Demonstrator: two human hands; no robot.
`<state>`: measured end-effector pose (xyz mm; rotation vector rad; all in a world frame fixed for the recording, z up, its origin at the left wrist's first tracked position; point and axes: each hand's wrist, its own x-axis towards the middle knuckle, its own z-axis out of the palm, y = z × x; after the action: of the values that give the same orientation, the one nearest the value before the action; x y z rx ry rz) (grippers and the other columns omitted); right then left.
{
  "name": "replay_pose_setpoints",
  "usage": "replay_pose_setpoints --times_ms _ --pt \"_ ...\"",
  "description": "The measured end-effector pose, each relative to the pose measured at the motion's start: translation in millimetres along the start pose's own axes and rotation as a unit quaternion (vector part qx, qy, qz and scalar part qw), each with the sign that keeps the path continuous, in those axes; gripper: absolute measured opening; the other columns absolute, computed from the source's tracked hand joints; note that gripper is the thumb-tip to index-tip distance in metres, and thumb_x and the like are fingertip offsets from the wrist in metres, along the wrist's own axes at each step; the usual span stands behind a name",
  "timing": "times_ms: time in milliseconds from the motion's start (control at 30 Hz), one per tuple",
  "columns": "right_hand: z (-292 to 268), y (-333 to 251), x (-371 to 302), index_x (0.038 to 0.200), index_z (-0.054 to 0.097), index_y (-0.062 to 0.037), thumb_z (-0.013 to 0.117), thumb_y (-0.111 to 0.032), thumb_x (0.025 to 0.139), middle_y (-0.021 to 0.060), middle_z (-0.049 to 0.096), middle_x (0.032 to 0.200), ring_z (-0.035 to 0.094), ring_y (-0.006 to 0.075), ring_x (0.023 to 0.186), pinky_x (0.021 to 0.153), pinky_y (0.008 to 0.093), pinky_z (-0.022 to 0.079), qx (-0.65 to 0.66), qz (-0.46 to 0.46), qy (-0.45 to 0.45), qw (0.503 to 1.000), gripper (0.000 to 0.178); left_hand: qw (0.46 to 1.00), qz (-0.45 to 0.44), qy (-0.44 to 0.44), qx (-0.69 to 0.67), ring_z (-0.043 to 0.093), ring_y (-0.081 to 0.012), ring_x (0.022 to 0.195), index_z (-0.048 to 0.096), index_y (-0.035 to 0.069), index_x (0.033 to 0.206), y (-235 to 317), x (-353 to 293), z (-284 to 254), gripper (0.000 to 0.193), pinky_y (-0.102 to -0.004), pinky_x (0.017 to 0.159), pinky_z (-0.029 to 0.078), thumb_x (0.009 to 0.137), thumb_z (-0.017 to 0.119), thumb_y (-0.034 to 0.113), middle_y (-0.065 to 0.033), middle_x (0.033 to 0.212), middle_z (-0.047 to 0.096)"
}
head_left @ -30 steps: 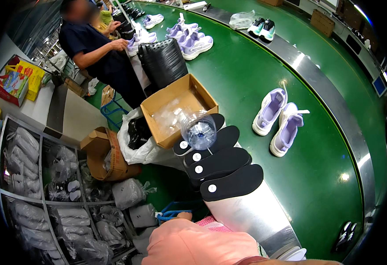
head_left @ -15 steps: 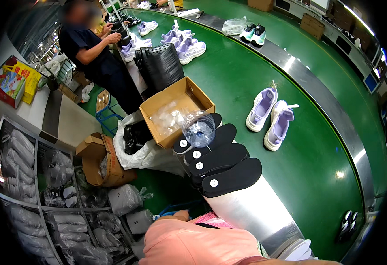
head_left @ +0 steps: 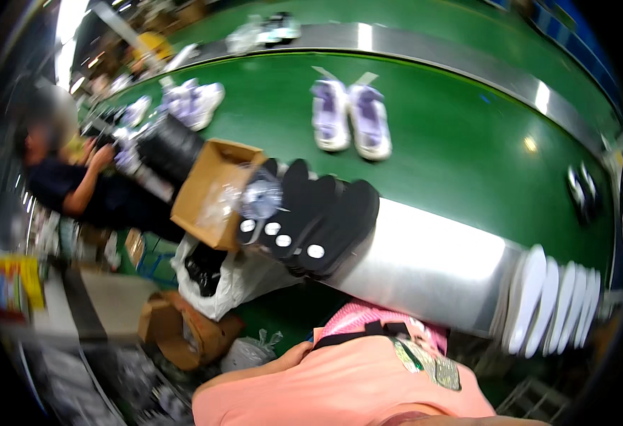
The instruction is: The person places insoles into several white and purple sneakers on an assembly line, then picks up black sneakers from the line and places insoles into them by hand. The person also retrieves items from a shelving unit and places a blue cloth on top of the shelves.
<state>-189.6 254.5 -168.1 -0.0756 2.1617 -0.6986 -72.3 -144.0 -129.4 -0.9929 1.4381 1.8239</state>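
Left hand low by the apron, grip can't tell; right hand out of view. Black insoles overhang the bench edge; a bump could drop them.

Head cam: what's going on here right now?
A person in a peach top stands at a green conveyor belt. Only part of one hand shows, low by the torso and holding nothing visible; which hand it is cannot be told. Black insoles lie fanned on the steel edge beside a clear plastic bottle and an open cardboard box. A pair of lilac-and-white sneakers sits on the belt; white insoles are stacked at right. A co-worker handles shoes at left.
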Motion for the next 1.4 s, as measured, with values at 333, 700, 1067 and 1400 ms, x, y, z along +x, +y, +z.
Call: replay_pose_setpoints --times_ms 333,700,1067,1400 --pt "127 45 -90 0.104 0.052 -0.0048 0.056 -0.025 0.075 0.0106 0.057 0.094 0.053 0.0188 0.084 0.074 0.0284 0.042 0.315 0.172 -0.196 0.913 0.036 0.986 -0.005 -0.01 0.164 0.052 -0.0139 0.068 0.055 0.001 0.084 -7 38 -27 0.029 -0.0259 0.06 0.042 0.08 0.047 0.029 -0.0057 0.078 0.057" --pt "26 22 -120 0.102 0.052 -0.0021 0.055 -0.026 0.077 0.0076 0.059 0.088 0.054 0.0137 0.081 0.072 0.0267 0.043 0.173 0.079 -0.137 0.972 0.035 0.913 0.093 -0.057 0.393 0.052 -0.0104 0.064 0.057 0.002 0.078 109 84 42 0.018 -0.0224 0.057 0.042 0.08 0.048 0.017 -0.0046 0.072 0.057" --pt "-221 16 -89 0.09 0.055 -0.0014 0.05 -0.019 0.079 0.009 0.059 0.079 0.055 0.0158 0.072 0.068 0.0273 0.043 0.104 -0.065 0.306 0.944 0.022 0.672 0.52 -0.128 0.511 0.047 -0.027 0.094 0.052 0.001 0.095 194 129 253 0.028 -0.0369 0.083 0.034 0.074 0.054 0.019 -0.0152 0.097 0.051" --pt "-374 188 6 0.08 0.06 -0.0083 0.052 -0.023 0.073 0.0115 0.055 0.086 0.052 0.0284 0.083 0.072 0.038 0.043 -0.072 0.188 0.626 0.753 0.018 0.524 0.591 0.014 0.613 0.036 -0.0306 0.106 0.048 0.003 0.098 194 188 294 0.038 -0.0475 0.092 0.018 0.066 0.056 0.021 -0.0164 0.112 0.041"
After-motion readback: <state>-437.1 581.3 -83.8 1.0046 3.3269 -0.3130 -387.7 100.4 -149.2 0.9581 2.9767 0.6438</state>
